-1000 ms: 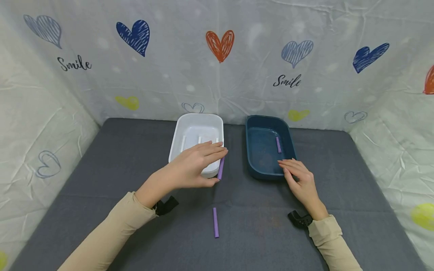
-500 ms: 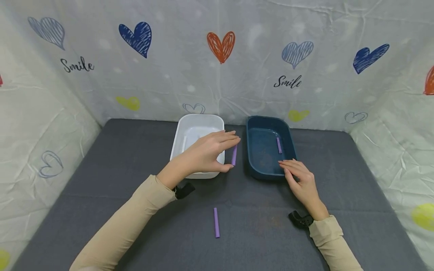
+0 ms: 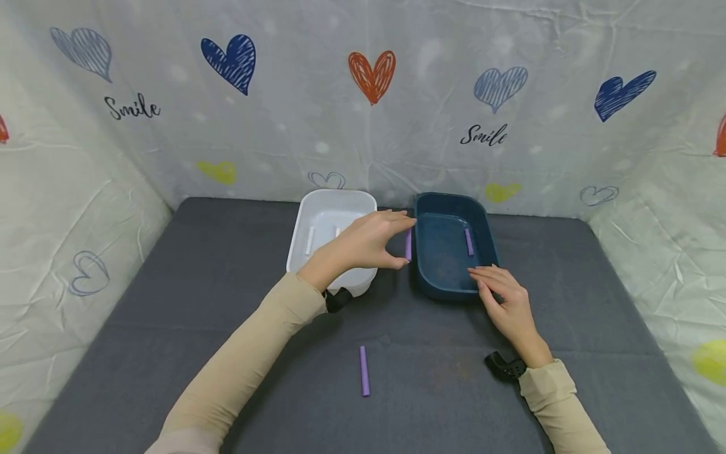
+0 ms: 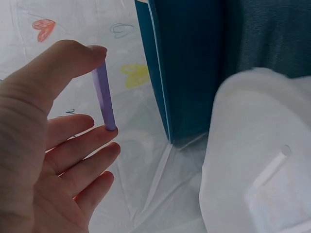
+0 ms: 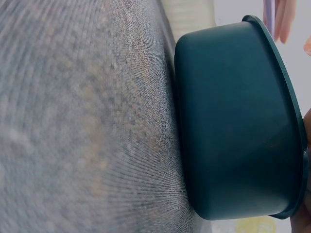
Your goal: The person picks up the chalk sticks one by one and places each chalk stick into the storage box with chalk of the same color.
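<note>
In the head view, my left hand (image 3: 368, 243) pinches a purple chalk stick (image 4: 103, 97) upright between thumb and fingertips. It hovers above the gap between the white tray (image 3: 293, 243) and the dark blue tray (image 3: 448, 280), close to the blue tray's left rim. The right hand (image 3: 507, 299) touches the blue tray's near right rim with fairly straight fingers; only its edge shows in the right wrist view. Inside the blue tray lies one purple chalk stick (image 3: 469, 242). White chalk sticks (image 3: 310, 241) lie in the white tray, partly hidden by my left hand and forearm.
Another purple chalk stick (image 3: 364, 371) lies on the dark grey tablecloth (image 3: 227, 265) nearer me. Behind both trays hangs a pale curtain (image 3: 317, 126) printed with hearts. Each wrist wears a black camera strap (image 3: 505, 367).
My left hand has carried the purple chalk stick rightward and farther back, from the white tray's right side to the blue tray's left rim. The right hand has stayed in place.
</note>
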The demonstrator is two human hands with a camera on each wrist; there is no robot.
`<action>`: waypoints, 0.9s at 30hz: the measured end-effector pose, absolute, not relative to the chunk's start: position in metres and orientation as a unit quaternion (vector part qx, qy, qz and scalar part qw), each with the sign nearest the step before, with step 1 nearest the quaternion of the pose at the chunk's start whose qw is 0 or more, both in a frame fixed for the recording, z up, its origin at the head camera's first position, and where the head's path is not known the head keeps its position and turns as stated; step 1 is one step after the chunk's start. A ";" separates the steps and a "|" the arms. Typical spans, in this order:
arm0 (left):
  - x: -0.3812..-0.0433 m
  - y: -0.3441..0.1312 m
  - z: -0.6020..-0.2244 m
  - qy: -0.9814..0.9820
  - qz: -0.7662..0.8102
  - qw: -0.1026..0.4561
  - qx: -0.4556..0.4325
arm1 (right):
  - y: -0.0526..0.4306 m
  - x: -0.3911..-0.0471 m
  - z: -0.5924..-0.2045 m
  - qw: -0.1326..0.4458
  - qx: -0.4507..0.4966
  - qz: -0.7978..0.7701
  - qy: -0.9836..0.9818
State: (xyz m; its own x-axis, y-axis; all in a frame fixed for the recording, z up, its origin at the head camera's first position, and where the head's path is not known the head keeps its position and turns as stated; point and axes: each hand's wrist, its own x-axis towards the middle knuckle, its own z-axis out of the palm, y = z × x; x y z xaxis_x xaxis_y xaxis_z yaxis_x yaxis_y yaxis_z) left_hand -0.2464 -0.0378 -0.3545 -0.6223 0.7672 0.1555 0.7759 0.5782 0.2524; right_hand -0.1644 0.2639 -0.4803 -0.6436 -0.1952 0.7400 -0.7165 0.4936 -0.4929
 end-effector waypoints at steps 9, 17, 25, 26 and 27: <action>-0.268 -0.009 -0.357 -0.900 -0.127 -0.023 -0.416 | 0.264 -0.165 -0.481 0.311 0.278 0.416 -0.808; -0.277 0.019 -0.357 -0.910 -0.113 -0.055 -0.394 | 0.265 -0.164 -0.478 0.310 0.279 0.411 -0.811; -0.292 0.045 -0.364 -0.913 -0.145 -0.088 -0.371 | 0.264 -0.164 -0.478 0.309 0.279 0.410 -0.812; -0.294 0.048 -0.366 -0.913 -0.151 -0.091 -0.369 | 0.264 -0.164 -0.479 0.309 0.279 0.410 -0.812; -0.296 0.051 -0.369 -0.913 -0.154 -0.092 -0.366 | 0.264 -0.164 -0.479 0.310 0.278 0.410 -0.812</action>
State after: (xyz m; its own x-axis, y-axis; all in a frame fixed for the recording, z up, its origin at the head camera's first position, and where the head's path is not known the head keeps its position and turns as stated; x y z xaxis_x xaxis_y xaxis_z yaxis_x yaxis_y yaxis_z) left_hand -0.2961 0.0506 -0.3689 -0.7154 0.6966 -0.0542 0.6400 0.6845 0.3491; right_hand -0.1639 0.2641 -0.4794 -0.6533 -0.1976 0.7308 -0.7053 0.5097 -0.4927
